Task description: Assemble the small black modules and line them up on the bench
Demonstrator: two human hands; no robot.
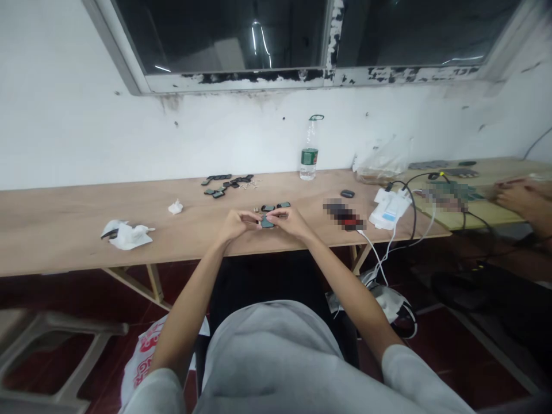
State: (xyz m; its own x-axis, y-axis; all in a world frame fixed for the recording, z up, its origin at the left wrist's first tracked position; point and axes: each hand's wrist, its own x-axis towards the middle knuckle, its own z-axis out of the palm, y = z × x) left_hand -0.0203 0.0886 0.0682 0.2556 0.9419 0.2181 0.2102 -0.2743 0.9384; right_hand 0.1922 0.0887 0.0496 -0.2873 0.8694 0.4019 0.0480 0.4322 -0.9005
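Near the table's front edge, my left hand (238, 224) and my right hand (290, 221) pinch a small dark flat piece with a grey-green face (268, 222) between them. Its exact kind is too small to make out. Just behind it lie two similar dark pieces (268, 207), close to my right fingers. A few tiny brass-coloured bits (256, 209) sit near my left fingertips. Farther back is a loose group of several more dark pieces (219, 193), with a scatter of tiny pale pins or screws (249, 185) beside it.
On the wooden table (190, 236) are crumpled tissues (129, 234), a small white wad (175, 207), a water bottle (309, 155), a black case (347, 194) and a white power strip (390, 208) with trailing cables. At right, another person's hands (524, 195) rest by a second table.
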